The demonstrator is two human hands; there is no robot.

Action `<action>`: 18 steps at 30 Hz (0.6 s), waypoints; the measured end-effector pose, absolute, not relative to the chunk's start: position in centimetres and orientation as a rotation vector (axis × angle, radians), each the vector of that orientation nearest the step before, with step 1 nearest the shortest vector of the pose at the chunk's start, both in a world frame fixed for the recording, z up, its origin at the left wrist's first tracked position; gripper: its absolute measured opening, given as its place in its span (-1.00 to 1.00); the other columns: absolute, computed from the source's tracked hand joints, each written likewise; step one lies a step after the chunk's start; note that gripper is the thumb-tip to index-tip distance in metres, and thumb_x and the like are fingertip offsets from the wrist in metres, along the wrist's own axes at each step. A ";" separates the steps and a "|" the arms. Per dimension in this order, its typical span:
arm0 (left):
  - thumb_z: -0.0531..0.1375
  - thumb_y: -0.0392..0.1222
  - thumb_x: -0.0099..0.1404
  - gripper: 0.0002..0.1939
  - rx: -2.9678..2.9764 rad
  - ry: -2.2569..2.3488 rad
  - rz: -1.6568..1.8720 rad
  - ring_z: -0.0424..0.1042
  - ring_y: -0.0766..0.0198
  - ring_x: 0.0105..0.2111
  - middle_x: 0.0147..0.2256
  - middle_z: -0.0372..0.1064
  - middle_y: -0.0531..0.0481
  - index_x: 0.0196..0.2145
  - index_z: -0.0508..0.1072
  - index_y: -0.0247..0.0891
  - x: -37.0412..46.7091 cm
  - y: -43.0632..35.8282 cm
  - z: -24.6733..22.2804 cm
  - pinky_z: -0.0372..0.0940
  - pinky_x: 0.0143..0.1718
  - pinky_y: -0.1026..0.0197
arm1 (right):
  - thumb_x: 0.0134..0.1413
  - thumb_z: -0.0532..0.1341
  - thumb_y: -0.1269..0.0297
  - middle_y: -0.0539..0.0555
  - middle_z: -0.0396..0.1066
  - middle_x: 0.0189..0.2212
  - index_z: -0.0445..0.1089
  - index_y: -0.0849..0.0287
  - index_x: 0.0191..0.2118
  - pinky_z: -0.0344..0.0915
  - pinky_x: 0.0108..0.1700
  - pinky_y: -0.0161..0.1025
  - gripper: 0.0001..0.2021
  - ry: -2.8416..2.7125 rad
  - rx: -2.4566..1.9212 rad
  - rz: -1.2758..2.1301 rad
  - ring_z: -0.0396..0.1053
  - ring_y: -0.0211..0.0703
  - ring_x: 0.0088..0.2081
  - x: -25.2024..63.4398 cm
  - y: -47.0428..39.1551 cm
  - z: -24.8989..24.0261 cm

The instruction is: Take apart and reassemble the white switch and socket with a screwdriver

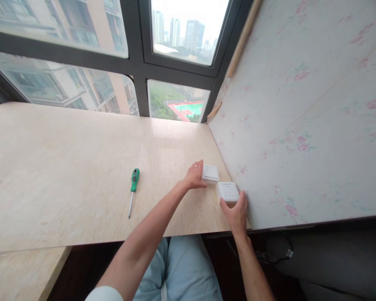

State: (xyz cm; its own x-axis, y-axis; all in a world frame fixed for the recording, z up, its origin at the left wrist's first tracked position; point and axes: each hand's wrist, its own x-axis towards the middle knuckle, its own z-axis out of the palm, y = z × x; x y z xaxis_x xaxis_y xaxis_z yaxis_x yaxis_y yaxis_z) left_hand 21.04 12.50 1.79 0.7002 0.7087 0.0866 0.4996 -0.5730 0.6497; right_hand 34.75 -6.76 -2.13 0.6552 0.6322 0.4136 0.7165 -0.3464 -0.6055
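Note:
Two white square boxes rest on the beige marble-look sill near the papered wall. The farther one is a light switch [210, 173] with a wide rocker plate. My left hand [194, 175], wearing a ring, has its fingers and thumb at the switch's left side. Nearer to me and a little to the right lies a wall socket [228, 192], its slots facing up. My right hand [237, 210] grips that socket, thumb at its near left corner and fingers on the right side by the wall. The two boxes sit almost corner to corner.
A screwdriver [134, 189] with a green and black handle lies on the sill [65, 175] to the left, tip toward me. The flowered wall [301, 125] bounds the right side. Dark-framed windows [141, 62] stand behind. A cable [277, 255] hangs below the sill at right.

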 end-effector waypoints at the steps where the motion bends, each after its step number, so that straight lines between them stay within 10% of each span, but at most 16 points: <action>1: 0.43 -0.13 -0.13 0.30 2.293 0.913 0.432 -0.01 -0.29 0.37 0.35 0.02 -0.45 0.41 -0.22 -0.38 21.3 13.0 1.4 0.02 0.34 -0.16 | 0.00 0.23 -0.19 0.58 0.13 0.27 -0.05 0.46 0.39 0.17 0.21 0.29 0.02 -1.043 -2.074 -0.132 0.09 0.46 0.31 34.7 -6.9 -2.2; 18: 0.43 -0.12 -0.08 0.24 2.176 0.922 0.499 0.31 -0.16 0.18 0.16 0.33 -0.32 0.41 -0.15 -0.37 15.9 10.3 -0.4 0.09 0.30 -0.15 | -0.06 0.28 -0.23 0.56 0.03 0.34 -0.13 0.45 0.42 0.07 0.29 0.30 0.12 -0.943 -2.087 -0.046 0.02 0.48 0.35 34.3 -6.9 -2.5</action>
State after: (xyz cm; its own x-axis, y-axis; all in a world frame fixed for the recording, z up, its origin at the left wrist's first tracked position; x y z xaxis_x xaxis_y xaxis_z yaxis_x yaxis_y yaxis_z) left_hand 15.90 10.30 -0.39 0.6707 0.7382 0.0719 0.4635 -0.4928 0.7364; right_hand 34.29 -6.95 -2.50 0.7182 0.6072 0.3399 0.6373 -0.3778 -0.6717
